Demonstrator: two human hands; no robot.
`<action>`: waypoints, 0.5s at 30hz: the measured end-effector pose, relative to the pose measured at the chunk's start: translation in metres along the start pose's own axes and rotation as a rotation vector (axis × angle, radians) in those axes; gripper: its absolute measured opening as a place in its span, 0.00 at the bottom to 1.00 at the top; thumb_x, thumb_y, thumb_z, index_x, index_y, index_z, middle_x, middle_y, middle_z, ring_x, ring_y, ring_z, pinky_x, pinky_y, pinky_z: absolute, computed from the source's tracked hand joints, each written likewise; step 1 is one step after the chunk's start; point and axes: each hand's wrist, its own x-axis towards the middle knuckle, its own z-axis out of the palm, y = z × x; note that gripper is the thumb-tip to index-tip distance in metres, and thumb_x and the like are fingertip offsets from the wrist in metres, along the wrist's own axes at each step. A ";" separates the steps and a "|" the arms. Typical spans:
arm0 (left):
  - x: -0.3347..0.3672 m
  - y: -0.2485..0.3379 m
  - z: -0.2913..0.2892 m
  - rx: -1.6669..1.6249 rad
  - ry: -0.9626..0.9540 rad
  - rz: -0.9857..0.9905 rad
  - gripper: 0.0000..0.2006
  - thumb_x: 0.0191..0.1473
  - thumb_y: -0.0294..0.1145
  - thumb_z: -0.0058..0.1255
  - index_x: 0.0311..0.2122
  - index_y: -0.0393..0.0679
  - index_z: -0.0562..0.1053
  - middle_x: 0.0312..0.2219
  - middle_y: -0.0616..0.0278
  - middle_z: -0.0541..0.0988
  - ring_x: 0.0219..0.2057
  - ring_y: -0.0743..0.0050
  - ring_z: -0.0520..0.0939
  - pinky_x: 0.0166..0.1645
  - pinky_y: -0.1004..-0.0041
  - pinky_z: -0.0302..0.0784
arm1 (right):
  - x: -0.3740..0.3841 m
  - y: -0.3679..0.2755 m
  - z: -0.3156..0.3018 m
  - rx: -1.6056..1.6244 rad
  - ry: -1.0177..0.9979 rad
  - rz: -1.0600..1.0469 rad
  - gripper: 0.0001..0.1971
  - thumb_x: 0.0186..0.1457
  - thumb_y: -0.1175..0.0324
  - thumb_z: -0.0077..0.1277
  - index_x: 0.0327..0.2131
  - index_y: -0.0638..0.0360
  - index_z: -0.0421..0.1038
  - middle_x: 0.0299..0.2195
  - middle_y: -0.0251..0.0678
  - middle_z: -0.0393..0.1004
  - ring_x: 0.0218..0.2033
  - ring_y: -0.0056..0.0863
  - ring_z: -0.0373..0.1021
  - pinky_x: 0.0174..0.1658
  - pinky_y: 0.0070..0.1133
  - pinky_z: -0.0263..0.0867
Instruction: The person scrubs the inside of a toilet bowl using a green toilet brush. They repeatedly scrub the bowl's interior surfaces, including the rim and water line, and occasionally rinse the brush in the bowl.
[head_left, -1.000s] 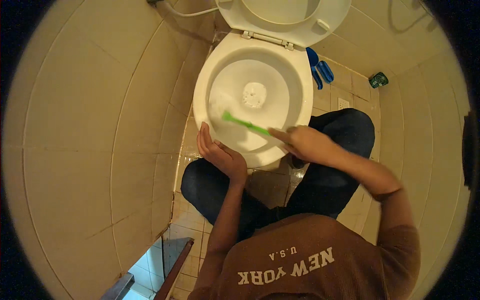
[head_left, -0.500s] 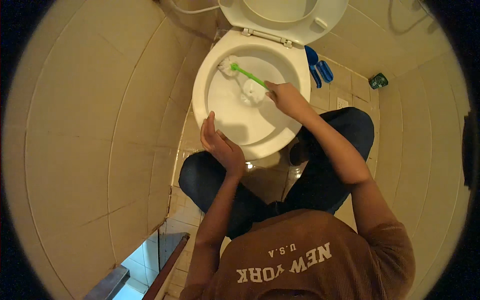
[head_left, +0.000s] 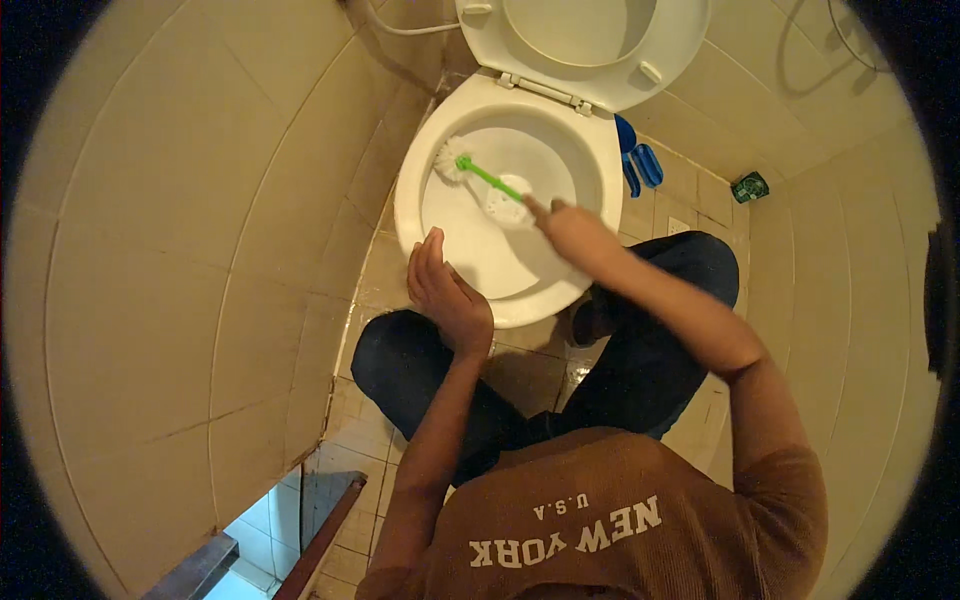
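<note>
A white toilet bowl (head_left: pixel 425 130) stands in front of me with its seat and lid (head_left: pixel 690 40) raised. My right hand (head_left: pixel 578 240) is closed round the handle of a green toilet brush (head_left: pixel 490 180). The brush's white bristle head (head_left: pixel 450 160) presses against the inner wall at the bowl's left side. At the bottom of the bowl lies foamy water (head_left: pixel 508 205). Resting by the near left rim, my left hand (head_left: pixel 448 298) has its fingers stretched out and holds nothing.
Blue plastic pieces (head_left: pixel 648 165) lie on the floor right of the toilet. Farther right, a small dark green container (head_left: pixel 750 187) sits by the wall. Tiled walls (head_left: pixel 150 250) close in on both sides. A brown door edge (head_left: pixel 330 530) shows at the lower left.
The whole view has shifted slightly, so the toilet appears a little lower. My right hand has moved a bit with the brush, whose head stays at the bowl's left side. The left hand stays by the rim.
</note>
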 end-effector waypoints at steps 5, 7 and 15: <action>0.000 0.002 0.001 0.071 0.023 0.037 0.17 0.63 0.31 0.31 0.55 0.42 0.65 0.52 0.55 0.70 0.56 0.52 0.66 0.61 0.54 0.52 | 0.017 0.061 -0.046 -0.165 -0.060 0.147 0.23 0.58 0.69 0.41 0.59 0.50 0.59 0.34 0.51 0.72 0.32 0.46 0.74 0.35 0.36 0.70; -0.003 -0.002 0.003 0.108 0.019 0.033 0.17 0.62 0.31 0.36 0.55 0.43 0.65 0.53 0.56 0.68 0.56 0.53 0.65 0.62 0.55 0.51 | 0.006 0.074 -0.061 -0.240 -0.132 0.175 0.23 0.57 0.70 0.42 0.58 0.52 0.60 0.34 0.52 0.72 0.32 0.47 0.74 0.35 0.36 0.70; 0.020 0.058 0.013 -0.362 -0.501 0.250 0.39 0.51 0.34 0.56 0.65 0.43 0.50 0.64 0.46 0.49 0.64 0.42 0.53 0.65 0.52 0.50 | -0.005 0.085 -0.080 0.373 -0.181 0.277 0.18 0.52 0.73 0.47 0.48 0.66 0.69 0.38 0.48 0.75 0.34 0.36 0.74 0.38 0.27 0.73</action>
